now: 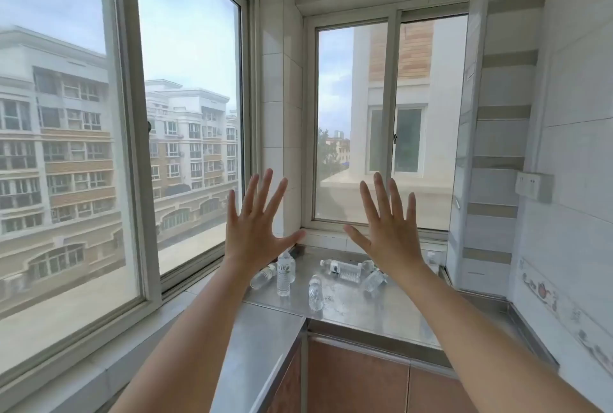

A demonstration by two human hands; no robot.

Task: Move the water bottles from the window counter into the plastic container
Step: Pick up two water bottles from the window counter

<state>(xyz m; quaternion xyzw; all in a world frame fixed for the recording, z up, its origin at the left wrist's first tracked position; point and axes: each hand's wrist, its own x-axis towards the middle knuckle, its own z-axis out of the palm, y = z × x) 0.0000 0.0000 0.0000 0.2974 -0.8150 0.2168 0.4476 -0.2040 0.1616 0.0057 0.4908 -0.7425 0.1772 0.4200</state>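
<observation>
1. Both hands are up at mid-frame, the left hand (253, 230) and right hand (391, 233), each grip spread wide with fingers apart and holding nothing; it looks like a ready pose before reaching.
2. Five or so water bottles (345, 270) sit on the steel worktop (381, 309) below the hands, one bottle upright (285, 271), the others toppled.
3. No plastic container is in view, so nothing seems moved yet.

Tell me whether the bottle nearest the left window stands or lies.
Lying: the bottle rests on its side on the steel counter.
</observation>
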